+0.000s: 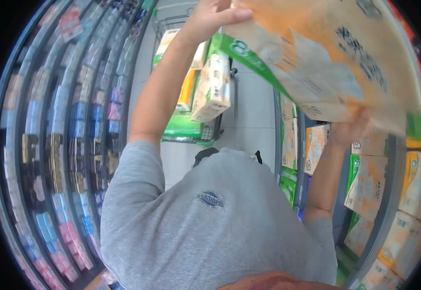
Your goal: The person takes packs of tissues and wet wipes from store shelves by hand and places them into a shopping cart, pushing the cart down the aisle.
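Note:
A large beige tissue pack (pixel 326 63) with orange print and a green side fills the upper right, held up in front of me and slightly blurred. My left hand (pixel 215 19) grips its upper left edge, the thumb lying on the front face. Its lower edge rests against my right hand (pixel 350 129), whose fingers are partly hidden by the pack. Below and left of the pack stands a shopping cart (pixel 216 129), in which similar beige packs (pixel 213 87) are stacked over a green pack (pixel 181 126).
On the left run long shelves (pixel 46 121) of small packaged goods in several colours. Right-hand shelves (pixel 394 164) carry more beige tissue packs (pixel 367 186) with green and orange sides. A grey tiled floor (pixel 253 106) lies between them.

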A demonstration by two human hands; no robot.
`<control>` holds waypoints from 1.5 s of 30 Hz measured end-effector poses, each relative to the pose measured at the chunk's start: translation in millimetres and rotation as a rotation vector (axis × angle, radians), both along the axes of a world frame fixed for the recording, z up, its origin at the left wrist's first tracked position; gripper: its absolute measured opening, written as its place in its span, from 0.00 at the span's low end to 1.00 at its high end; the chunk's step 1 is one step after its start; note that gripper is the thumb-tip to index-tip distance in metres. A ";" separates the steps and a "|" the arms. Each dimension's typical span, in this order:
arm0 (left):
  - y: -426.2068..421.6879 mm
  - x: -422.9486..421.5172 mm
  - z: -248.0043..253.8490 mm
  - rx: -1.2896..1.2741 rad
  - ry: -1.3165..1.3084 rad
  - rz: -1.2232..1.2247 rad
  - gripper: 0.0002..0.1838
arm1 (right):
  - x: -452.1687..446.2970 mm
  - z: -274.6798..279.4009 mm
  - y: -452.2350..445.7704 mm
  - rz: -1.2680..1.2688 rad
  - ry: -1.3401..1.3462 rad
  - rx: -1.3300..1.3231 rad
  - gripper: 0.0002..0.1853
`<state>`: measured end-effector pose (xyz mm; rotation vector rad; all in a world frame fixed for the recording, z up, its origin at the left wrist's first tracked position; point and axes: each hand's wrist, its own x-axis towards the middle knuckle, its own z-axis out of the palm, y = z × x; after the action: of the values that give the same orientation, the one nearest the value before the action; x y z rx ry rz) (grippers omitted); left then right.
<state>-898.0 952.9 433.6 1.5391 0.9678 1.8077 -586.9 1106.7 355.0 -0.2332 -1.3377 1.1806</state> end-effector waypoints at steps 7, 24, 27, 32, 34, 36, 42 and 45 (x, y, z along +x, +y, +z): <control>-151.7 -68.4 -77.5 -0.383 -0.239 0.537 0.26 | -155.8 -27.9 -103.6 0.479 -0.079 -0.522 0.24; -389.1 -139.8 -346.3 -0.806 -1.027 0.549 0.29 | -276.6 -223.2 -273.2 0.634 -0.987 -0.990 0.36; -366.6 -161.3 -343.1 -0.819 -1.074 0.483 0.28 | -296.8 -243.4 -259.5 0.606 -0.874 -1.023 0.37; -329.2 -199.5 -366.8 -0.801 -1.074 0.343 0.27 | -319.6 -235.5 -228.7 0.513 -1.087 -0.804 0.41; -320.2 -198.2 -361.5 -0.884 -0.828 0.621 0.26 | -317.3 -218.7 -236.3 0.246 -1.244 -0.500 0.41; -329.2 -206.3 -396.2 -0.835 -0.755 0.563 0.26 | -308.1 -228.1 -242.8 0.191 -1.312 -0.283 0.38; -376.1 -160.5 -401.6 -0.963 -0.853 0.740 0.22 | -199.2 -219.3 -279.1 0.383 -1.403 -0.260 0.24; -421.6 -129.4 -460.4 -1.299 -0.732 0.921 0.19 | -122.7 -278.7 -284.9 0.185 -1.405 -0.281 0.20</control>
<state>-1027.3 531.3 -26.8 -0.4057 1.9591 1.3610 -709.6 821.8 76.3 -1.3435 -2.3943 1.3747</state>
